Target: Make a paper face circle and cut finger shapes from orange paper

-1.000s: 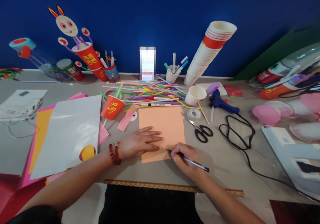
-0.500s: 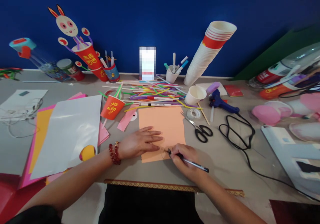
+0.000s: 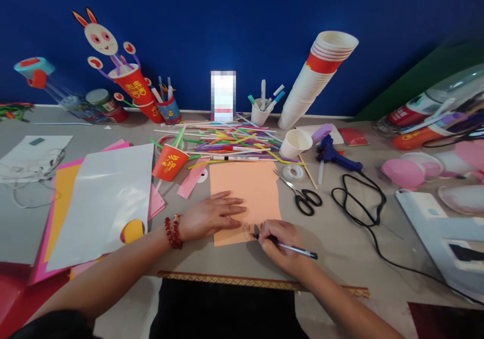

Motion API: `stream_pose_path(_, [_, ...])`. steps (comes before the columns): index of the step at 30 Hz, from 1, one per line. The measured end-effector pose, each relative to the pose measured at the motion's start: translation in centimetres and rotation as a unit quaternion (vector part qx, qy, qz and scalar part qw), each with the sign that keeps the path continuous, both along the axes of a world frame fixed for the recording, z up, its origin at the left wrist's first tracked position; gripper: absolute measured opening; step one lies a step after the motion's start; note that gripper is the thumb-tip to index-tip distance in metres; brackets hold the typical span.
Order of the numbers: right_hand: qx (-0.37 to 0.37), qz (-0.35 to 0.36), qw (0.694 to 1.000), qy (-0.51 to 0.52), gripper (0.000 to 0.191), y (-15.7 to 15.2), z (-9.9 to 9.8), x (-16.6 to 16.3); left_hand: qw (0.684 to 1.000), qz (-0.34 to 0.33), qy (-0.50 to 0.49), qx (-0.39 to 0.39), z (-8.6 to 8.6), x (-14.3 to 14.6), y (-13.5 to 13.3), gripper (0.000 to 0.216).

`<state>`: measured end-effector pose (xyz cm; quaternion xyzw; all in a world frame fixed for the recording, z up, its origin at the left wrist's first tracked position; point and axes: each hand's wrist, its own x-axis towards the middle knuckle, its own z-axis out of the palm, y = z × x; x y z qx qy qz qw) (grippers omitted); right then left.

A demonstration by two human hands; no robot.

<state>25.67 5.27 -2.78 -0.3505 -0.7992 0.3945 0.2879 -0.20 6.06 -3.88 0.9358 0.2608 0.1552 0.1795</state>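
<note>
An orange sheet of paper lies in front of me on the grey table. My left hand rests flat on its left side with the fingers spread, a red bead bracelet at the wrist. My right hand grips a pen, its tip at the lower part of the sheet. Beside the tip a small oval outline is drawn. Scissors with black handles lie just right of the paper, under a roll of clear tape.
Loose coloured sticks lie beyond the paper. A tall stack of paper cups and a blue glue gun with a looping black cord are to the right. A red cup and card sheets are at left.
The pen tip has shifted slightly downward beside the oval, and the pen's rear end has moved slightly right. My left hand stays in place.
</note>
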Motion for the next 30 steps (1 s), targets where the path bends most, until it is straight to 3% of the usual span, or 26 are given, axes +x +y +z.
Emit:
stream_pose_path(26, [-0.008,0.005,1.000,0.003,0.017,-0.06,-0.83,0.36,1.000,0.005,0.003,0.007,-0.06,0.00,-0.01,0.030])
stream_pose_path(30, [-0.018,-0.005,0.999,0.046,0.018,-0.11,-0.86,0.36,1.000,0.001,-0.001,0.007,-0.20,-0.05,0.00,0.030])
